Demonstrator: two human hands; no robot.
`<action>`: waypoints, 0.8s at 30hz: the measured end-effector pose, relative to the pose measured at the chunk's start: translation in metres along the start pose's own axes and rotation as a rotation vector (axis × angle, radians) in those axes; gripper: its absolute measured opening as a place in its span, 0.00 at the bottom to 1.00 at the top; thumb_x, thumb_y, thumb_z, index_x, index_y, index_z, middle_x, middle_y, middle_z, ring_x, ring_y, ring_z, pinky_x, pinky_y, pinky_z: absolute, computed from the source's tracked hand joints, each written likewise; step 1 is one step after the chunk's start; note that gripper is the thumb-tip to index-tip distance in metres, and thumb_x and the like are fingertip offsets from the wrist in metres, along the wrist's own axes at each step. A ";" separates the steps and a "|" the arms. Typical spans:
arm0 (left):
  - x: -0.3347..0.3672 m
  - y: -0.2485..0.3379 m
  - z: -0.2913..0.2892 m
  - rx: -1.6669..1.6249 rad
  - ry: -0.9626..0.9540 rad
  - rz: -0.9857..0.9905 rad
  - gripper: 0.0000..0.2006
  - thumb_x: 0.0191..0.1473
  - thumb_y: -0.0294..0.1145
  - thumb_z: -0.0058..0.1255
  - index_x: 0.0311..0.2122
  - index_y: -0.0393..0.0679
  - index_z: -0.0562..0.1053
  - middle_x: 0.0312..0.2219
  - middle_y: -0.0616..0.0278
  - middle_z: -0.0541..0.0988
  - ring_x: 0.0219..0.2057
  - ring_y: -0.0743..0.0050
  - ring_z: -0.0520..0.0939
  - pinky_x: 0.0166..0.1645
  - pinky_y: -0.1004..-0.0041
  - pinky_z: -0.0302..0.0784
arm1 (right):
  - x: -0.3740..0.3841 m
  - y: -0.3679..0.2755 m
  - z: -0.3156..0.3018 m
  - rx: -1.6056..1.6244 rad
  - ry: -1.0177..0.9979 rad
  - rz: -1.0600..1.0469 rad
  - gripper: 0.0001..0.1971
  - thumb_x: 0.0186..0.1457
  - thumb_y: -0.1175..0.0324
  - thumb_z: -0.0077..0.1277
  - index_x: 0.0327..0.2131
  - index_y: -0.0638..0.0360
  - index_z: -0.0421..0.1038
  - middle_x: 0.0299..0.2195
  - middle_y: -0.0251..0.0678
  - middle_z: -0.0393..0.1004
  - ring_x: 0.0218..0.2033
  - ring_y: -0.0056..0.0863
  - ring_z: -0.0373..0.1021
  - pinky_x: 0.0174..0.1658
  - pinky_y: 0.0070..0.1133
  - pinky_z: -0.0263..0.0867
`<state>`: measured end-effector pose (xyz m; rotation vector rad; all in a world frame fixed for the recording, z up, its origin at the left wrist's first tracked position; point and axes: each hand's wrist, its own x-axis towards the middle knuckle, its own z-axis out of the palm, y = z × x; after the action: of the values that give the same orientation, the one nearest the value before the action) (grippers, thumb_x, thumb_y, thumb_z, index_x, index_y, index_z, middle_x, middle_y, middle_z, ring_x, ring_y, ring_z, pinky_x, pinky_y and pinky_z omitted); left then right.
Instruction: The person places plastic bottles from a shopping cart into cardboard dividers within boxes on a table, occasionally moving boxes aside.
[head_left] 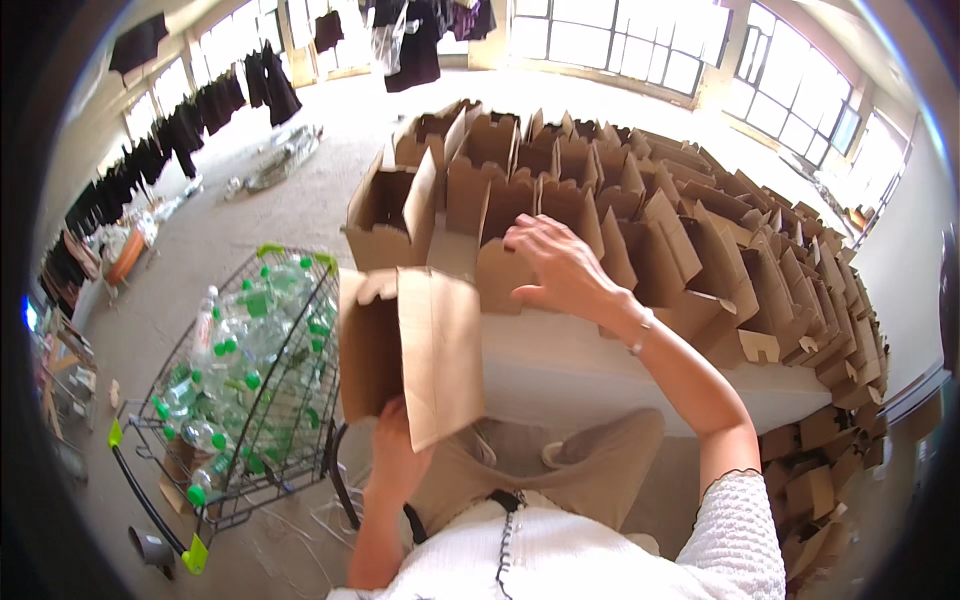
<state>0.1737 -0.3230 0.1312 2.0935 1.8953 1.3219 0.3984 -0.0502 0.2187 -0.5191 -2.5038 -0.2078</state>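
An open-topped brown cardboard box (440, 360) is in my left hand (397, 455), gripped near its lower edge, above my left thigh. Its inside looks dark, and most of my left fingers are hidden behind its wall. My right hand (568, 268) is stretched over the front row of similar boxes, with thumb and fingers apart. Below its fingertips stands one of those open boxes (503, 284); whether they touch it I cannot tell. Another open box (378, 243) stands at the left end of that row.
Many cardboard boxes stand in tight rows on a pale raised surface (560, 365). Left of me, a wire shopping cart (255, 500) holds green-capped plastic bottles (235, 345). More boxes (810, 490) are piled low on the right. Dark clothes (180, 140) hang at the far left.
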 end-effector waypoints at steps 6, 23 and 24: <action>-0.021 0.017 -0.007 0.091 -0.143 0.010 0.14 0.41 0.21 0.62 0.38 0.42 0.79 0.35 0.52 0.82 0.41 0.46 0.81 0.49 0.55 0.76 | 0.044 0.027 0.047 0.121 -0.231 -0.113 0.33 0.48 0.49 0.66 0.47 0.66 0.65 0.20 0.38 0.75 0.23 0.41 0.74 0.30 0.33 0.70; -0.017 0.004 0.003 0.136 -0.251 0.082 0.13 0.42 0.23 0.62 0.37 0.41 0.79 0.35 0.53 0.82 0.41 0.48 0.81 0.50 0.57 0.76 | 0.013 0.029 0.044 -0.160 -0.433 0.207 0.30 0.46 0.52 0.69 0.39 0.70 0.69 0.25 0.46 0.77 0.34 0.44 0.78 0.37 0.34 0.73; -0.013 0.002 -0.001 0.146 -0.269 0.084 0.13 0.42 0.23 0.62 0.37 0.40 0.79 0.36 0.53 0.82 0.42 0.48 0.81 0.50 0.57 0.77 | 0.018 0.027 0.043 -0.149 -0.487 0.296 0.31 0.46 0.49 0.69 0.39 0.69 0.69 0.26 0.46 0.78 0.34 0.43 0.79 0.37 0.34 0.73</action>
<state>0.1760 -0.3348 0.1262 2.3049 1.8578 0.8809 0.3739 -0.0091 0.1944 -1.1058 -2.8405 -0.1682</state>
